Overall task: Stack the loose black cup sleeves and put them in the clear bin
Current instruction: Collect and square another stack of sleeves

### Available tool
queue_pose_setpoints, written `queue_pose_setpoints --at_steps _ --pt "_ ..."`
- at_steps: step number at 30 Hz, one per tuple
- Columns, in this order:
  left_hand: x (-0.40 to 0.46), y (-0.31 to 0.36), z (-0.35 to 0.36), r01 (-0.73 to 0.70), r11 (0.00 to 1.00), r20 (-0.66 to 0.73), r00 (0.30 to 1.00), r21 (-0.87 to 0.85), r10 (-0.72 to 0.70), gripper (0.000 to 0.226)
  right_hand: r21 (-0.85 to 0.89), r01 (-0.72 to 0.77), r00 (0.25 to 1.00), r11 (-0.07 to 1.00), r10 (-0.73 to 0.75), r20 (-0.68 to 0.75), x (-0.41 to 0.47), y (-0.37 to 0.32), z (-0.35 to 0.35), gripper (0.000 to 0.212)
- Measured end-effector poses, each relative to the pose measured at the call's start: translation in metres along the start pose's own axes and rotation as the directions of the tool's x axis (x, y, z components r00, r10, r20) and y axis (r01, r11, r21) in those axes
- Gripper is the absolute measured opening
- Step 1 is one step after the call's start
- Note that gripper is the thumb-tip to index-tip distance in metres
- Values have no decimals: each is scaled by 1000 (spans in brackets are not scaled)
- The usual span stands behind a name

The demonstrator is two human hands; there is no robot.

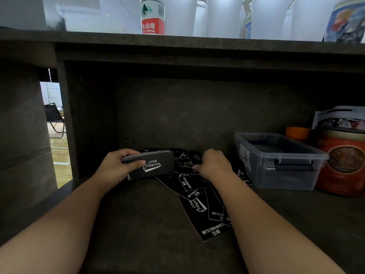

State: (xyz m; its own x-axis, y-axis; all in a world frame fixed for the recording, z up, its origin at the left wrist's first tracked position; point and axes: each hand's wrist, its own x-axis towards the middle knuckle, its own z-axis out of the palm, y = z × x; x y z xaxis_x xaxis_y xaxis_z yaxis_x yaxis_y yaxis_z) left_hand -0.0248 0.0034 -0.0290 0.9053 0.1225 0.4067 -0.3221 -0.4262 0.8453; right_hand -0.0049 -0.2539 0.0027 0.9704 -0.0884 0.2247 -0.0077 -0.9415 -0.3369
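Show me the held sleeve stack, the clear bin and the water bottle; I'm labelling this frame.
sleeve stack [156, 165]: head view, on its printed front face.
clear bin [284, 175]: head view, on its near wall.
water bottle [152, 16]: head view, on its label.

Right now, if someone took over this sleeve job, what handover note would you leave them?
Left hand grips a stack of black sleeves, held on edge on the shelf.
Right hand is curled over the loose sleeves scattered flat on the shelf; whether it pinches one is unclear.
Clear bin stands open at right, contents hard to read.
Done: part stacked. Left: gather the rest, put the stack in the bin.
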Motion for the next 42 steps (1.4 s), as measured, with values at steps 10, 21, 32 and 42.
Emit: queue_pose_setpoints --at_steps 10,21,32,42 --pt "-3 3 1 3 1000 -16 1000 -23 -3 17 -11 103 993 995 -103 -52 0 0 4 23" --pt "-3 3 0 15 999 -5 1000 -28 -15 18 488 165 823 857 152 -547 3 4 -19 15" --pt "0 0 1 10 999 -15 1000 -33 -10 18 870 98 914 483 303 -271 13 5 -10 27" --pt "4 -4 0 38 997 -8 999 -68 -38 13 878 99 979 468 114 -171 14 -4 2 31"
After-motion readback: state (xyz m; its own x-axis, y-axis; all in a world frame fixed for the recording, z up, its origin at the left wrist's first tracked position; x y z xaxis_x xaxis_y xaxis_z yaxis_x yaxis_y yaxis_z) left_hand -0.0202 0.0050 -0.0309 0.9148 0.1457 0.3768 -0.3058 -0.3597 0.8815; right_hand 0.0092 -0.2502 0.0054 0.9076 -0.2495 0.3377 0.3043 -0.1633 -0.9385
